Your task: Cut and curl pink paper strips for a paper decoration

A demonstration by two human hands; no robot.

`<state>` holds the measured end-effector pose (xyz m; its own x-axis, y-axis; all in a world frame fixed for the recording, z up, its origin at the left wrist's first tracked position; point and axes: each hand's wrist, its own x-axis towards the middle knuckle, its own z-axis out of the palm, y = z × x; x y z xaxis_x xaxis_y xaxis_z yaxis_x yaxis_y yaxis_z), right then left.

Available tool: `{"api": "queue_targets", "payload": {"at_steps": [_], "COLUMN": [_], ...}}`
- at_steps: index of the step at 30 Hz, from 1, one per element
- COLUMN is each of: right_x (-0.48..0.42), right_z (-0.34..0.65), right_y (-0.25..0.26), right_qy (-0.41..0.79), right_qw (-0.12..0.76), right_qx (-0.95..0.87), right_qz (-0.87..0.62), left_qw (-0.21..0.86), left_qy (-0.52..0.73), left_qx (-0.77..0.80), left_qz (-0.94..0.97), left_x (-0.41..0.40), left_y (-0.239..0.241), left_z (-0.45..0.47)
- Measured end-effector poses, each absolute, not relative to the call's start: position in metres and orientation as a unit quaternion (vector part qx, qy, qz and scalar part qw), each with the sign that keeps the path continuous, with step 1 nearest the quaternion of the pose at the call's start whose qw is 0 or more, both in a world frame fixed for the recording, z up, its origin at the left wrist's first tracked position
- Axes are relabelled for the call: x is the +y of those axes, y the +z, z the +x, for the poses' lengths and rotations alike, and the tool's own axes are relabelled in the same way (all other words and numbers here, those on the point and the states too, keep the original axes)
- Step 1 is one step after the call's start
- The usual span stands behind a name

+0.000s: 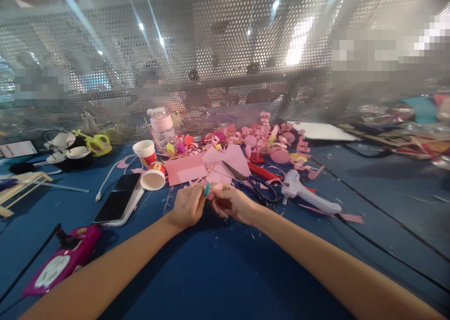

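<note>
My left hand [188, 206] and my right hand [230, 202] meet over the blue table [218, 273], fingers pinched together on a small pink paper piece [215, 188] with a teal bit beside it. Just beyond my hands lie pink paper sheets [204, 167] and dark-handled scissors [251, 181]. A white glue gun [305, 193] rests to the right of my right hand. A heap of curled pink paper shapes [263, 139] lies farther back.
Two paper cups [149, 163], a plastic bottle [162, 127], a black phone [117, 197] and a magenta device [61, 263] sit at left. Black cables [383, 217] cross the right side. A perforated metal screen [225, 52] closes the back.
</note>
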<state>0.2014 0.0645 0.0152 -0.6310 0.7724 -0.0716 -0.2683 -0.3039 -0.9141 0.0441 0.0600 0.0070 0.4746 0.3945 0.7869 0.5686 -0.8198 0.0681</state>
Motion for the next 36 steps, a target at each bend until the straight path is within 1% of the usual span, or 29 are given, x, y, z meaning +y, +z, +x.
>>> {"api": "queue_targets", "payload": {"at_steps": [4, 11, 14, 16, 18, 21, 24, 27, 31, 36], "right_x": [0.065, 0.064, 0.063, 0.063, 0.062, 0.060, 0.058, 0.057, 0.057, 0.056], "right_z": [0.204, 0.207, 0.207, 0.206, 0.203, 0.199, 0.196, 0.194, 0.193, 0.193], "right_y": [0.016, 0.018, 0.018, 0.018, 0.019, 0.021, 0.022, 0.023, 0.022, 0.018], "right_qy": [0.819, 0.824, 0.835, 0.831, 0.811, 0.751, 0.682, 0.620, 0.529, 0.487], "right_qw": [0.278, 0.190, 0.178, 0.201, 0.243, 0.330, 0.391, 0.429, 0.486, 0.501], "right_qx": [-0.446, -0.491, -0.485, -0.484, -0.490, -0.501, -0.529, -0.571, -0.613, -0.632], "right_qz": [-0.230, -0.211, -0.188, -0.186, -0.208, -0.275, -0.320, -0.325, -0.329, -0.336], "left_qw": [0.087, 0.179, 0.209, 0.222, 0.228, 0.220, 0.204, 0.200, 0.221, 0.239], "left_qy": [-0.437, -0.443, -0.437, -0.436, -0.439, -0.439, -0.429, -0.414, -0.395, -0.390], "left_qx": [-0.218, -0.206, -0.204, -0.209, -0.221, -0.237, -0.249, -0.265, -0.268, -0.258], "left_qz": [-0.868, -0.854, -0.851, -0.847, -0.840, -0.838, -0.844, -0.848, -0.851, -0.851], "left_x": [0.061, 0.062, 0.062, 0.062, 0.061, 0.061, 0.061, 0.062, 0.063, 0.065], "left_y": [0.007, 0.007, 0.007, 0.008, 0.009, 0.010, 0.011, 0.010, 0.008, 0.008], "left_z": [0.043, 0.042, 0.041, 0.042, 0.043, 0.044, 0.045, 0.045, 0.046, 0.047]}}
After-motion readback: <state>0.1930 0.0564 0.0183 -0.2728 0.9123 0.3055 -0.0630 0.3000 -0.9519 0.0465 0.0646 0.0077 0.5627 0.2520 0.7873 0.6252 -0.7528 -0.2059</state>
